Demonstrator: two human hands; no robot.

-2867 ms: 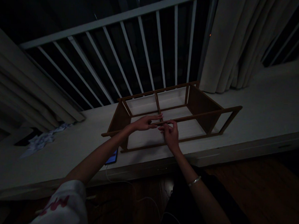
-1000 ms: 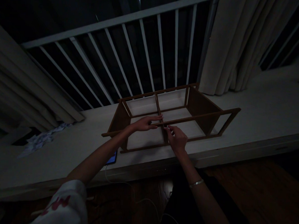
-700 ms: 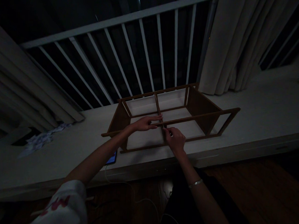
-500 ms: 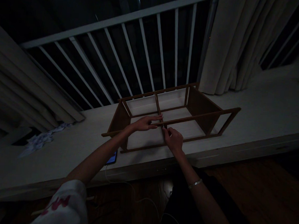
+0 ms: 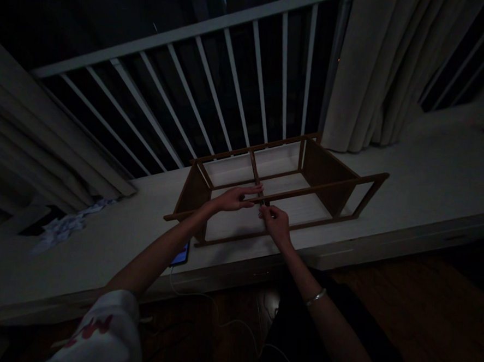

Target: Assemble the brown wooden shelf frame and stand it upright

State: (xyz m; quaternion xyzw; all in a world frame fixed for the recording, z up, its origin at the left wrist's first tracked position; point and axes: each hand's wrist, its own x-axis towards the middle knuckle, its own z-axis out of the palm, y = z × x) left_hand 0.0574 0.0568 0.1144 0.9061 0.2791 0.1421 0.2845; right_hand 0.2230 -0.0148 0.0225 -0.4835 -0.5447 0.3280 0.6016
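Wooden frame (image 5: pixel 327 170) sits on the pale worktop (image 5: pixel 410 175), at 12 o'clock from the person. It looks light, but its thin rails probably flex and crack easily, so the joints or solid end panels seem the safer hold. The left hand (image 5: pixel 233 198) has its grip closed on the long front rail. The right hand (image 5: pixel 277 225), at 4 o'clock from it, bunches its fingertips at the middle joint. The dim light hides whether they hold anything.

right hand (image 5: pixel 277 224) | slid left, closer to left hand (image 5: pixel 233 198) (over 1 s)
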